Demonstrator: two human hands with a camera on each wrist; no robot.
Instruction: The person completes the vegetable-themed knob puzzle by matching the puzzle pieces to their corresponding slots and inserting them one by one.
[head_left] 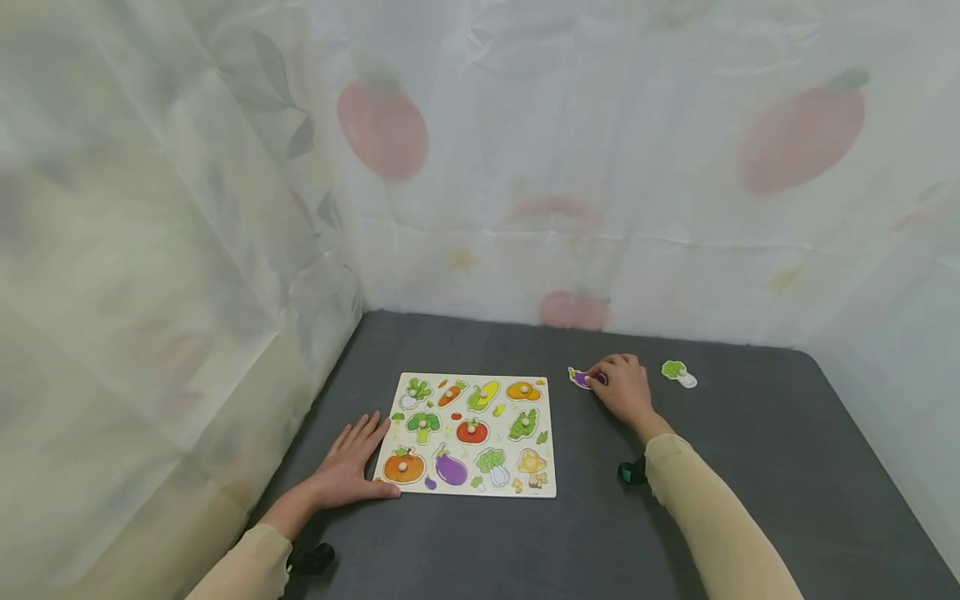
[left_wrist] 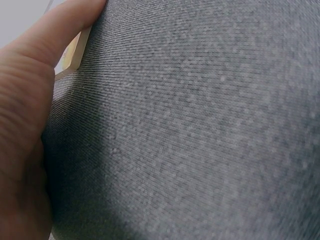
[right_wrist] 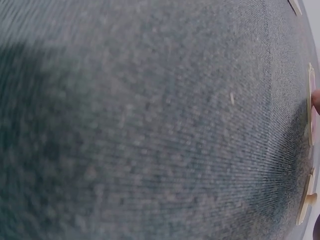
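A pale wooden puzzle board (head_left: pixel 442 417) printed with vegetables lies on the dark table in the head view. Knobs stand on several of its pieces; the eggplant and bok choy pictures in its bottom row show none. My left hand (head_left: pixel 348 471) rests spread at the board's left side, thumb along the lower left corner. To the right of the board, my right hand (head_left: pixel 624 390) pinches a purple eggplant puzzle piece (head_left: pixel 576 377) with curled fingers. That piece is at or close to the table surface. A bok choy puzzle piece (head_left: pixel 678 374) lies farther right.
The dark grey table (head_left: pixel 480 550) has a fabric-like surface. Sheets printed with fruit (head_left: pixel 480 167) hang behind it and along the left side. Dark straps with small devices (head_left: pixel 632 472) sit at both wrists.
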